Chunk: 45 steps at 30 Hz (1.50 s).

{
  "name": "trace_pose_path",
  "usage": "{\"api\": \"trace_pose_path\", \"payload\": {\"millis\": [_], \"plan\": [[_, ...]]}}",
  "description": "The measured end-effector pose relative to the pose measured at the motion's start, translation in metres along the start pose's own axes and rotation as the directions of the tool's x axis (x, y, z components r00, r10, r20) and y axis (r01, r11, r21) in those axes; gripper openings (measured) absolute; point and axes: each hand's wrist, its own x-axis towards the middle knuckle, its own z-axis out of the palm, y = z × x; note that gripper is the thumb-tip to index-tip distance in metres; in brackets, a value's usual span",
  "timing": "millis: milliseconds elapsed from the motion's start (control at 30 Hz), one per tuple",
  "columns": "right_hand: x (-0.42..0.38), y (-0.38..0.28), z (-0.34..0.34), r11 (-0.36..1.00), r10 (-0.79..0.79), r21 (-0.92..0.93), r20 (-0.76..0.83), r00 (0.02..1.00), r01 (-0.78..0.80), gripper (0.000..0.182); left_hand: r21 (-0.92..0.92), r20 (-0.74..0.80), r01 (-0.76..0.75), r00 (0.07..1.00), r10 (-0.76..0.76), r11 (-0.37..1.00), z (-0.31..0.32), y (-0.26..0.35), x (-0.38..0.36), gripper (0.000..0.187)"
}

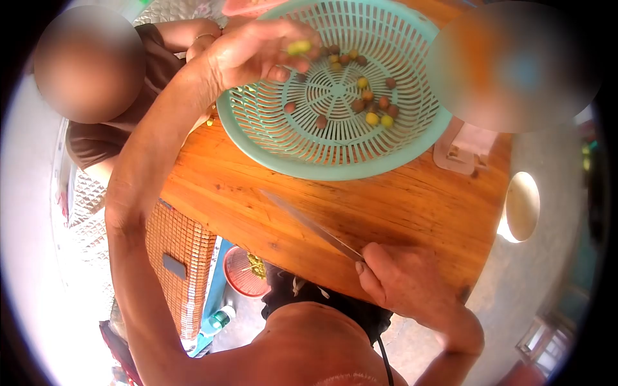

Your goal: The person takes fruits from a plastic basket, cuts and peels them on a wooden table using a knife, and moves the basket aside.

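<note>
My left hand [267, 51] is raised over the far left side of a turquoise plastic basket [277, 159]. Small yellow-green fruit [299, 48] shows between its curled fingers and thumb, slightly blurred. Several small round fruits [372, 119], yellow, brown and reddish, lie scattered on the slotted bottom. Near the table's front edge, my right hand [399, 280] is wrapped around the handle of a knife. Its long, thin blade [315, 226] points away and to the left, in front of the basket. The fingers cover the handle.
The basket stands on a wooden table [219, 186]. A pale plastic piece [456, 154] lies right of it. One person [158, 71] sits at the left, another blurred figure is at the upper right. Below are a red basket [244, 273] and a bottle [219, 320].
</note>
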Motion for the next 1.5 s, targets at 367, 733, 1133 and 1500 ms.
{"api": "trace_pose_path", "payload": {"millis": [367, 733, 1133, 1500], "plan": [[-0.002, 0.001, 0.003, 1.000, -0.017, -0.025, -0.026, 1.000, 0.016, 0.019, 0.975, 0.142, -0.165, 0.978, 0.153, 0.152, 0.023, -0.020, 0.068, 0.041], [-0.002, 0.000, 0.004, 0.999, -0.038, -0.023, -0.053, 0.998, 0.037, 0.019, 0.955, 0.073, -0.111, 0.986, 0.148, 0.273, 0.034, -0.030, 0.066, 0.032], [-0.002, 0.000, 0.006, 0.999, -0.006, -0.032, -0.050, 0.999, 0.004, 0.021, 0.345, 0.020, 0.116, 0.991, -0.131, 0.931, 0.006, -0.009, 0.055, 0.021], [-0.002, -0.007, 0.012, 0.992, 0.117, -0.040, -0.051, 0.992, -0.119, 0.017, -0.811, 0.121, -0.123, 0.921, 0.369, 0.573, -0.029, -0.022, -0.036, 0.025]]}}
